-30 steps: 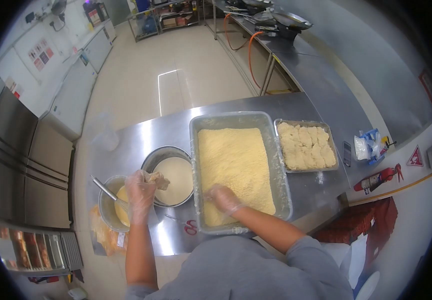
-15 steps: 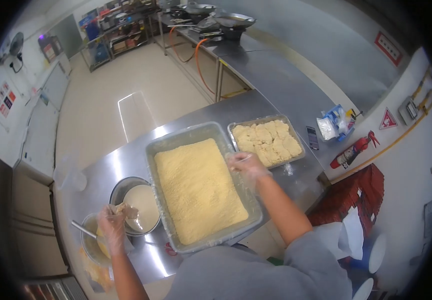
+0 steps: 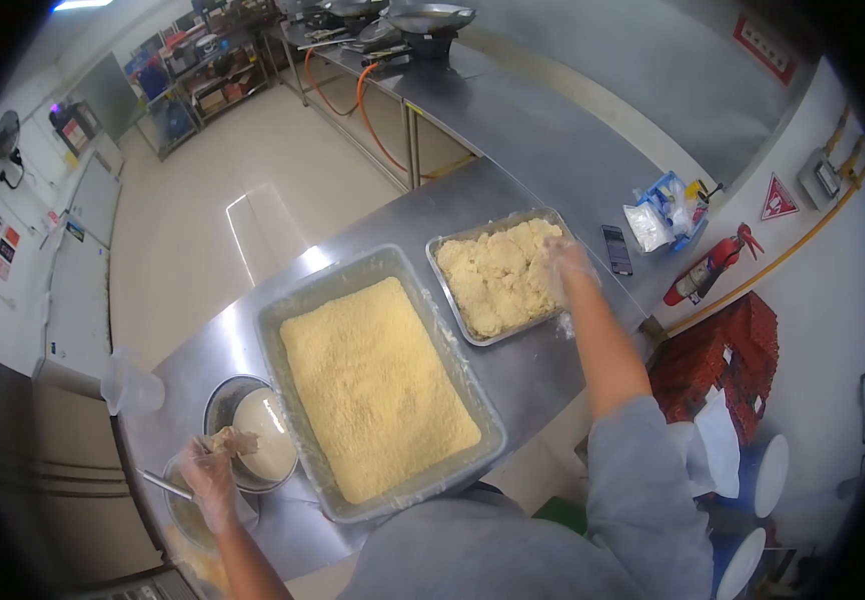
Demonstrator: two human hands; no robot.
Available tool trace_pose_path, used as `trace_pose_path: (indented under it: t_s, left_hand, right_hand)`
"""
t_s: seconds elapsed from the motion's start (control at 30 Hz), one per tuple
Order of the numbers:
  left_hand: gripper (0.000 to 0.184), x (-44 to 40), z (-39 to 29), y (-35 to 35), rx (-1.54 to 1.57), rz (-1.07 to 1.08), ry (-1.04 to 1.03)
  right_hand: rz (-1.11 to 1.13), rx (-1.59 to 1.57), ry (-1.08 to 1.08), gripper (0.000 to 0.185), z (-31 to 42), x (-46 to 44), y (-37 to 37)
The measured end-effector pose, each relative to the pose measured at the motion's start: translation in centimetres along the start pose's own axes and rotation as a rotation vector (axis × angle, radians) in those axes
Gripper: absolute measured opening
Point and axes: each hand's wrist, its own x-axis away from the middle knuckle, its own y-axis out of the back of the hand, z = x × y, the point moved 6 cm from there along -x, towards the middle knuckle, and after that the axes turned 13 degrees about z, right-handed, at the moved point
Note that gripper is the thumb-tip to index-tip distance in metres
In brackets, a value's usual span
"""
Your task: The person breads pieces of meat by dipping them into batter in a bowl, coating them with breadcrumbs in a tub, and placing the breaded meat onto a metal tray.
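Observation:
My left hand [image 3: 210, 480], in a clear plastic glove, is closed on a pale, wet piece of food [image 3: 236, 441]. It holds this over the near-left rim of a steel pot [image 3: 214, 405] of milky batter [image 3: 270, 430]. My right hand [image 3: 572, 272], gloved too, is at the right side of a metal tray [image 3: 470, 338] filled with crumb-coated pieces [image 3: 497, 275]. Its fingers are blurred against the coated food, and whether they grip anything is unclear. Between the hands is a large grey tub [image 3: 270, 325] of yellow crumbs [image 3: 377, 390].
A bowl with a metal handle [image 3: 167, 485] sits below my left hand. A clear plastic jug [image 3: 132, 385] stands at the table's left edge. Beyond the tray lie a phone [image 3: 616, 250] and a blue basket [image 3: 674, 205] with plastic bags. Red crates [image 3: 717, 360] are on the right.
My right hand has moved from the tub's right rim to the far right side of the tray. My left hand stays by the pot, still holding the wet piece. The camera view has shifted.

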Motion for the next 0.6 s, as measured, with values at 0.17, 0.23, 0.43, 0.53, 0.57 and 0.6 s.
trace_pose_path:
  t_s: [0.17, 0.23, 0.43, 0.53, 0.57, 0.6]
  left_hand:
    - [0.033, -0.2, 2.2, -0.6, -0.099, 0.016, -0.008]
    - [0.035, -0.2, 2.7, -0.9, -0.143, -0.065, -0.046]
    - [0.037, 0.2, 2.1, -0.4, -0.168, -0.11, -0.032]
    - [0.04, -0.2, 2.7, -0.5, -0.074, -0.015, 0.063]
    - [0.041, -0.3, 3.1, -0.5, -0.033, 0.03, 0.122]
    - [0.042, 0.1, 2.6, -0.3, 0.016, -0.041, 0.069]
  right_hand:
    - [0.037, -0.271, 0.167, 0.036, -2.4, -5.8, -1.3]
    - [0.03, -0.465, 0.122, 0.037, -1.5, -5.1, -1.7]
    - [0.002, -0.189, 0.115, 0.025, 4.1, 0.9, -3.0]
    - [0.01, -0.027, 0.207, 0.027, 9.1, 5.6, -5.6]
    - [0.031, -0.044, 0.278, 0.029, 10.3, 7.0, -7.0]
    - [0.056, -0.029, 0.348, 0.029, 11.7, 8.7, -8.7]
